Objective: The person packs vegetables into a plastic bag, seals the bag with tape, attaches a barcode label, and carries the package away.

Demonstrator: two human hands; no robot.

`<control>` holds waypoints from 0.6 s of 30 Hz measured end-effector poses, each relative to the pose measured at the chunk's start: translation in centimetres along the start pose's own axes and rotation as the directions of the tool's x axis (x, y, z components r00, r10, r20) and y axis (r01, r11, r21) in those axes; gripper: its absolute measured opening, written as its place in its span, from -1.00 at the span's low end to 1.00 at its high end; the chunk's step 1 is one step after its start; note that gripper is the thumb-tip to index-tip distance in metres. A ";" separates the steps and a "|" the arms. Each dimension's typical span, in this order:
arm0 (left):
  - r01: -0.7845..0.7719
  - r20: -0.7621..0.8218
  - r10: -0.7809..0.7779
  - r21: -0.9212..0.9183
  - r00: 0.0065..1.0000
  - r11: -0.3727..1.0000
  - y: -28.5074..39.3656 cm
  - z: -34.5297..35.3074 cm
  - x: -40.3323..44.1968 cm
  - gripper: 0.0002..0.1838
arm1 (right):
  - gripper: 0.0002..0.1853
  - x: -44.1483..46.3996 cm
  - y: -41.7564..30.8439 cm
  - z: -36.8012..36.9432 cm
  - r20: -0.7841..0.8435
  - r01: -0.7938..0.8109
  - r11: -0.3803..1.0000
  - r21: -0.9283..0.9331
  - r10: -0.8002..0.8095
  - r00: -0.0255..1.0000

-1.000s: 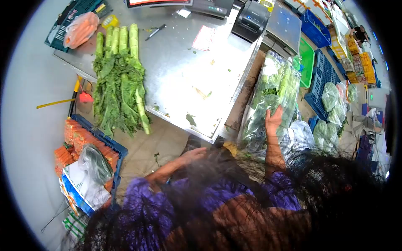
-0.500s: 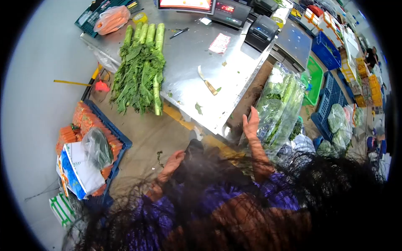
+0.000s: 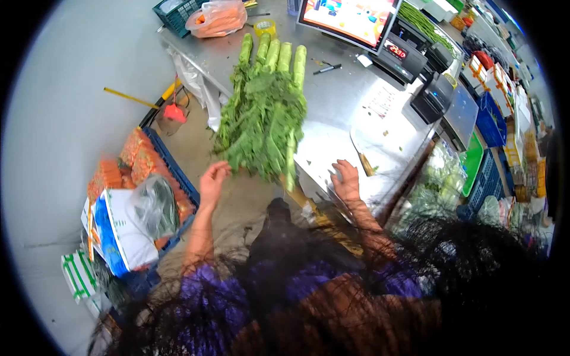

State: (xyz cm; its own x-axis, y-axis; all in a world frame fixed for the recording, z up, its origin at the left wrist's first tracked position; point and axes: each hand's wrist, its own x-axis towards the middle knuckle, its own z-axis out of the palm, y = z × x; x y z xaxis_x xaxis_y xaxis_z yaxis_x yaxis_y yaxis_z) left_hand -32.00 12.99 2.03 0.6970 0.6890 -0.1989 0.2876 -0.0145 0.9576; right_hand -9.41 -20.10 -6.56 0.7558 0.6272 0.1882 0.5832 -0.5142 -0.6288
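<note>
Straight up the view counts as 12 o'clock, measured from its middle. The leafy stalks [image 3: 267, 101] lie side by side at 12 o'clock on the metal table [image 3: 335, 113], their thick pale stems pointing to 12 and their leaves hanging past the near edge toward 6. The left hand [image 3: 214, 181], at 9 o'clock, is just beside the leaf tips; its fingers are loosely bent and apart, with nothing gripped, and I cannot tell whether they touch a leaf. The right hand [image 3: 345, 180], at 3 o'clock, hovers by the table's edge with fingers spread apart, holding nothing. Just beyond it, at 2 o'clock, lies a knife [image 3: 364, 161], curved blade toward 11. A pen [image 3: 327, 69] and a lit screen [image 3: 350, 21] are at 1 o'clock, and a black printer [image 3: 432, 98] is at 2. A yellow tape roll [image 3: 265, 28] sits near 12, beside a bag of carrots [image 3: 217, 21] at 11. Bagged greens [image 3: 442, 172] lie at 3; orange packs [image 3: 139, 154] fill a blue crate [image 3: 171, 159] at 9.
</note>
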 end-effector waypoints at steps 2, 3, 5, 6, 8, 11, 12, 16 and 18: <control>-0.097 -0.039 0.099 0.061 0.994 0.993 2.0 -2.8 10.1 -0.75 | -0.60 4.0 -1.1 3.0 -0.037 0.003 1.000 -0.021 -0.004 0.999; -0.128 -0.046 0.135 0.126 0.990 0.984 3.1 -3.6 14.9 -0.75 | -0.60 5.1 -0.8 5.1 -0.065 0.036 0.998 -0.048 -0.039 0.997; -0.187 0.001 0.189 0.147 0.982 0.971 4.6 -3.1 24.9 -0.76 | -0.59 6.4 0.2 8.7 -0.067 0.006 0.996 -0.084 -0.012 0.998; -0.219 0.032 0.217 0.212 0.976 0.952 5.2 -2.1 29.6 -0.76 | -0.58 7.1 -0.2 9.4 -0.045 -0.062 0.995 -0.083 0.058 0.997; -0.306 0.102 0.289 0.321 0.952 0.896 4.6 0.9 40.1 -0.76 | -0.57 7.5 -2.7 9.4 -0.028 -0.176 0.968 -0.181 0.174 0.984; -0.376 0.210 0.312 0.532 0.927 0.759 2.9 6.8 53.6 -0.71 | -0.51 6.8 -2.5 9.9 0.033 -0.243 0.937 -0.252 0.259 0.965; -0.396 0.209 0.339 0.559 0.917 0.729 1.8 9.2 57.6 -0.68 | -0.51 7.2 -2.9 9.9 0.022 -0.257 0.932 -0.257 0.271 0.962; -0.540 0.300 0.494 0.702 0.816 0.465 -0.8 16.2 67.2 -0.59 | -0.52 8.5 -3.3 8.9 0.072 -0.282 0.922 -0.264 0.310 0.948; -0.401 0.289 0.324 0.840 0.901 0.367 -1.2 18.3 68.3 -0.53 | -0.52 9.1 -3.2 7.1 0.135 -0.303 0.920 -0.250 0.343 0.930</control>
State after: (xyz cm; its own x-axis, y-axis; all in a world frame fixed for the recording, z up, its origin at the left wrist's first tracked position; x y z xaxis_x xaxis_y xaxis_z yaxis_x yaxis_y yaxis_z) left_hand 27.25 46.80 -16.52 0.9107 0.4069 0.0705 0.3777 -0.8898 0.2562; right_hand -6.55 -8.61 -8.18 0.8625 0.4856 -0.1424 0.3820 -0.8092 -0.4464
